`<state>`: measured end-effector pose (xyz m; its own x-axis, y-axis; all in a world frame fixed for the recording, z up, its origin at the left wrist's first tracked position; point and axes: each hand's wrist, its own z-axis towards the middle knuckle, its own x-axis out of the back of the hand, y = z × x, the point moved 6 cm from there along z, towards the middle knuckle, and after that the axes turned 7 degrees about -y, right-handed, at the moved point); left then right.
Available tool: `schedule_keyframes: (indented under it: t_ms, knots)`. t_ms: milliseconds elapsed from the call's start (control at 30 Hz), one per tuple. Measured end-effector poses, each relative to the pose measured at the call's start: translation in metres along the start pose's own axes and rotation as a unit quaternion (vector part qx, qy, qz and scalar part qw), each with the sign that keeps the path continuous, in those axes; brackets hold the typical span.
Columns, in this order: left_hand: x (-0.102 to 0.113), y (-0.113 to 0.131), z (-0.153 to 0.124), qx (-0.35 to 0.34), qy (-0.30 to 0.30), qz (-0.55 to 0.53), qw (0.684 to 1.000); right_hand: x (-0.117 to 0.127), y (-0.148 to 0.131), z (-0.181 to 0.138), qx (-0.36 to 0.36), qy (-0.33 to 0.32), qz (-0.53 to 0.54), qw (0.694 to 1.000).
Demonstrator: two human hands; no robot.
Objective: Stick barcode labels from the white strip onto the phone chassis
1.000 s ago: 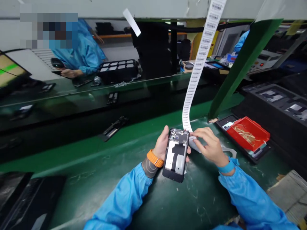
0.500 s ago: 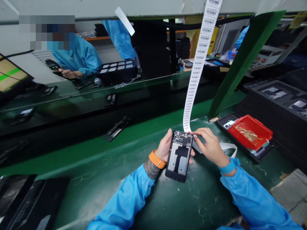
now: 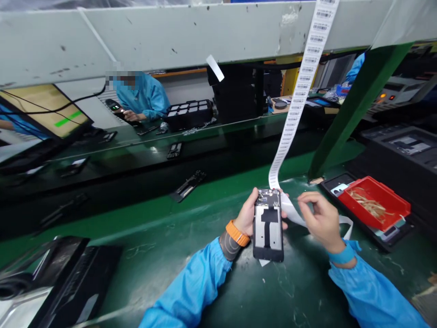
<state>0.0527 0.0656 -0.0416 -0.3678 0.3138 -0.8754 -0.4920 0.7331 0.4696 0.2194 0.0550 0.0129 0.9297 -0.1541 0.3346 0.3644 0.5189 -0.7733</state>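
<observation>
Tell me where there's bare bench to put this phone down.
Bare green mat lies between the black equipment at the left and the left hand holding the phone. More lies toward you, between the two blue sleeves. The right is crowded: right hand, label strip, red bin on its black tray.

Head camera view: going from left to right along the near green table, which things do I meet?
Black tray → left hand → opened phone → right hand → red bin.
</observation>
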Motion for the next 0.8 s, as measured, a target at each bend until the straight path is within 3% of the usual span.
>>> schedule_keyframes:
  t_ms: [67,100,167,233,333,433,567,800]
  knots:
    - [0.015,0.01,-0.002,-0.047,0.137,0.019,0.989,0.006,0.011,0.0,-0.11,0.047,0.121,0.985]
    - [0.022,0.017,-0.006,-0.081,0.203,0.033,0.975,0.003,0.016,0.0,-0.163,0.041,0.184,0.968]
    - [0.033,0.033,-0.017,-0.164,0.296,0.061,0.939,-0.013,0.018,-0.002,-0.245,-0.017,0.293,0.924]
    - [0.039,0.044,-0.028,-0.23,0.332,0.06,0.913,-0.034,0.01,-0.008,-0.295,-0.083,0.366,0.878]
    - [0.037,0.049,-0.032,-0.281,0.267,-0.01,0.922,-0.065,-0.008,-0.021,-0.333,-0.16,0.415,0.831]
    - [0.022,0.045,-0.025,-0.293,0.162,-0.059,0.94,-0.09,-0.026,-0.034,-0.342,-0.208,0.421,0.814]
    - [0.001,0.04,-0.006,-0.267,0.074,-0.048,0.96,-0.105,-0.038,-0.043,-0.328,-0.214,0.377,0.84]
    - [0.003,0.047,-0.003,-0.297,0.073,-0.025,0.952,-0.116,-0.047,-0.051,-0.316,-0.254,0.291,0.867]
